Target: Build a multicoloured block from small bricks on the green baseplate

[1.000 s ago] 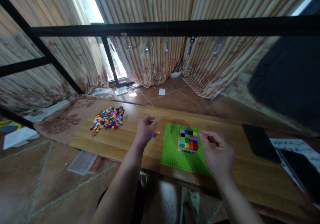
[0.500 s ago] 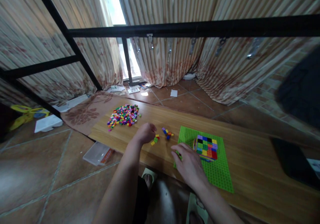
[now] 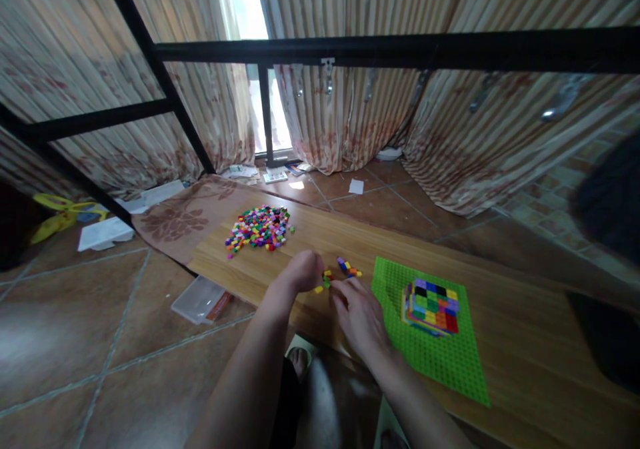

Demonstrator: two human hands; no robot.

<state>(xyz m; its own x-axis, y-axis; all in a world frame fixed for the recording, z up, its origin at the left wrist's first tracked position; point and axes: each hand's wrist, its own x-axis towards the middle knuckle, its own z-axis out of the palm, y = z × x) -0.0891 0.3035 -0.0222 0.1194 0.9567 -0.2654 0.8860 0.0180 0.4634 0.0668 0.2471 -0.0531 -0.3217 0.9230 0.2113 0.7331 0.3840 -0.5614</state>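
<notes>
My left hand (image 3: pixel 299 274) rests curled on the wooden board (image 3: pixel 505 342), its fingers closed beside a few loose small bricks (image 3: pixel 326 279). My right hand (image 3: pixel 361 314) lies just right of them, fingertips reaching toward those bricks; I cannot see anything in it. More loose bricks (image 3: pixel 348 267) sit a little farther back. A green baseplate (image 3: pixel 440 362) lies to the right, carrying a multicoloured cube of bricks (image 3: pixel 431 306). A large heap of coloured bricks (image 3: pixel 259 227) is at the board's far left.
A black metal frame (image 3: pixel 350 50) crosses overhead, with curtains behind. A patterned brown cloth (image 3: pixel 175 219) lies under the board's left end. A clear plastic box (image 3: pixel 200 299) lies on the tiled floor below. Papers lie near the window. A dark object (image 3: pixel 607 342) sits at right.
My right hand left the cube's side and moved left to the small loose bricks beside my left hand. My left hand lowered onto the board. The view swung left.
</notes>
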